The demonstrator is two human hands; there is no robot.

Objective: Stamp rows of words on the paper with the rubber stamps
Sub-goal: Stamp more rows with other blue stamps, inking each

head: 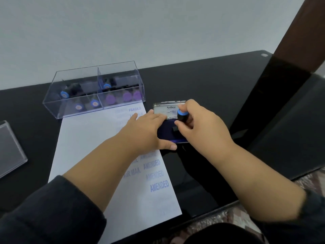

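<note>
A white paper sheet lies on the black table, with blue words FRAGILE, AIR MAIL and AMENDED stamped down its right side. Just right of the sheet sits an open ink pad, its lid standing up at the back. My right hand grips a black rubber stamp with a blue top and holds it down on the dark pad. My left hand lies across the paper's edge, fingers around the pad's left side, thumb at its front corner.
A clear plastic box with two compartments stands behind the paper, holding several stamps with blue and purple tops. A clear lid lies at the table's left edge. A dark wooden post rises at the right.
</note>
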